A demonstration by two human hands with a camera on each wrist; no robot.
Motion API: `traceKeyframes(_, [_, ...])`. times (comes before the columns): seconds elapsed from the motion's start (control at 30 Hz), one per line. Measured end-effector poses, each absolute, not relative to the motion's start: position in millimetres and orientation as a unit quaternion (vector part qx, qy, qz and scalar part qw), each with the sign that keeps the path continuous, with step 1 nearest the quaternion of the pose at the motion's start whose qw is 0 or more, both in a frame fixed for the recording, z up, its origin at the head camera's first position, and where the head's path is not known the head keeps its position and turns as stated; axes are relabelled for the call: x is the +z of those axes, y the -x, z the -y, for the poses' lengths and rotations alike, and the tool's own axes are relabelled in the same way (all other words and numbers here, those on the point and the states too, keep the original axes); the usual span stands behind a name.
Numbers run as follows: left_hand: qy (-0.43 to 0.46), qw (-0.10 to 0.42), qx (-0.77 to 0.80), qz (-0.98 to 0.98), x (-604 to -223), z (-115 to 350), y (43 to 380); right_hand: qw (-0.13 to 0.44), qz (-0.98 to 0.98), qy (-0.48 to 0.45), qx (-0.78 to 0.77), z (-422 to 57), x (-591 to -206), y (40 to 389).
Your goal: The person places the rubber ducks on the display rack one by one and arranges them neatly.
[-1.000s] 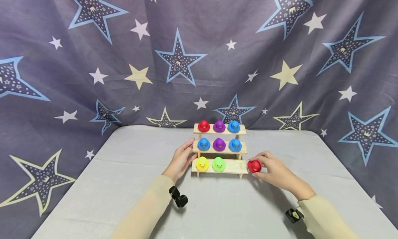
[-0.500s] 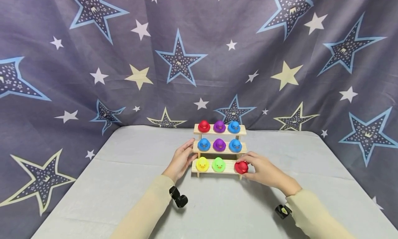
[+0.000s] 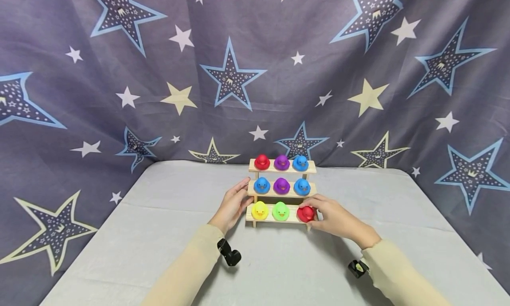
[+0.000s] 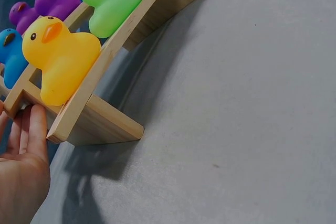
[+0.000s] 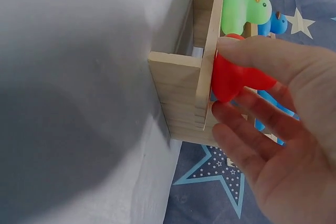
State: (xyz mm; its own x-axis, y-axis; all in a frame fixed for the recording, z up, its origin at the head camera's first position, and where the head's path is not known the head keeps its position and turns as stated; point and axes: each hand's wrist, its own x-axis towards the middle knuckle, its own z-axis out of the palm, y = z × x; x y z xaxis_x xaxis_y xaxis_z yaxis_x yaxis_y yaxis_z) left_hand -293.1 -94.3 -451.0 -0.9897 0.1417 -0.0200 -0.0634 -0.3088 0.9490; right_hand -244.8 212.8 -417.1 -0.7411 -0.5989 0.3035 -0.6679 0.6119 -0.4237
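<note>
A three-tier wooden display stand (image 3: 292, 214) bears several rubber ducks. My right hand (image 3: 336, 217) pinches a red rubber duck (image 3: 305, 213) at the right end of the bottom tier, thumb in front and fingers behind, as the right wrist view shows. This duck rests on or just over the board; which, I cannot tell. Left of it on that tier sit a green duck (image 3: 280, 211) and a yellow duck (image 3: 260, 211). At the stand's left side, my left hand (image 3: 231, 205) touches the middle tier's end with nearly straight fingers (image 4: 37, 129).
On the middle tier are a purple duck (image 3: 281, 186) between two blue ducks (image 3: 261, 185). The top tier carries another red duck (image 3: 262, 162), a purple one and a blue one. A grey cloth covers the table (image 3: 279, 266); a star-patterned curtain (image 3: 255, 75) hangs behind.
My right hand has brought the red duck leftward from beside the stand to the right end of the bottom tier. The left hand has stayed at the stand's left side.
</note>
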Motion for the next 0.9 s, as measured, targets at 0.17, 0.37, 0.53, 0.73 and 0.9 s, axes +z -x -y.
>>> traceKeyframes(0.17, [-0.033, 0.063, 0.810, -0.583, -450.7, 94.1, 292.6, 0.063, 0.899, -0.347, 0.259, -212.1, -418.8, 246.3])
traceKeyframes(0.37, [-0.031, 0.063, 0.811, -0.581, -450.5, 93.7, 292.6, 0.058, 0.901, -0.339, 0.265, -212.2, -420.0, 247.2])
traceKeyframes(0.53, [-0.033, 0.064, 0.808, -0.585, -450.4, 93.8, 292.9, 0.057, 0.901, -0.335, 0.269, -212.1, -419.4, 246.4])
traceKeyframes(0.73, [-0.030, 0.069, 0.806, -0.587, -450.6, 94.7, 294.3, 0.057, 0.901, -0.332, 0.274, -213.0, -418.6, 245.1])
traceKeyframes(0.9, [-0.031, 0.071, 0.804, -0.590, -449.3, 96.5, 294.0, 0.049, 0.902, -0.324, 0.282, -216.5, -417.0, 243.3])
